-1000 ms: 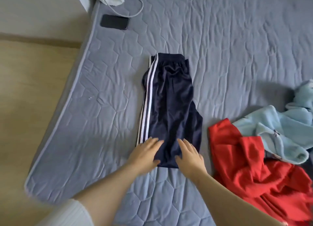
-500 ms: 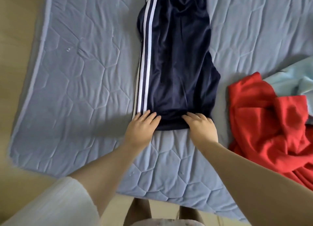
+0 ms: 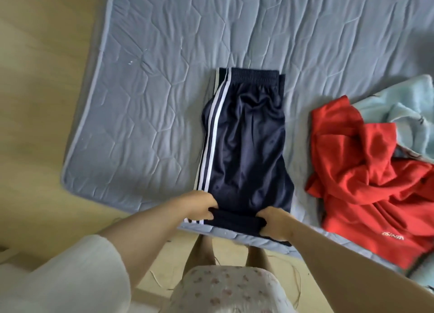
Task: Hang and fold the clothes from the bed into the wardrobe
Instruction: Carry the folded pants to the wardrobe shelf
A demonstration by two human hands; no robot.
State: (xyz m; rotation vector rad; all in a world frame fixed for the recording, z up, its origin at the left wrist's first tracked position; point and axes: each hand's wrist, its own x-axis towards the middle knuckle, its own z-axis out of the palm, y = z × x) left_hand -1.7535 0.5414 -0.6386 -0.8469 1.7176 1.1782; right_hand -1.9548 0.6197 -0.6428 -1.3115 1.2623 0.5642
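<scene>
Navy trousers (image 3: 249, 143) with white side stripes lie folded lengthwise on the grey-blue quilted mattress (image 3: 145, 106), waistband at the far end. Their near end sits at the mattress's front edge and is rolled up into a thick fold. My left hand (image 3: 199, 206) grips the left side of that fold, fingers curled round it. My right hand (image 3: 274, 221) grips its right side the same way. A crumpled red hoodie (image 3: 375, 186) lies to the right of the trousers, apart from them.
A pale blue fleece garment (image 3: 404, 110) lies behind the red hoodie at the right edge. Wooden floor (image 3: 40, 101) runs along the mattress's left side and front. My legs and a floral garment show at the bottom.
Both hands went from lying flat on the trousers' near end to gripping it, and that end is now rolled up. The trousers have slid toward the mattress's front edge.
</scene>
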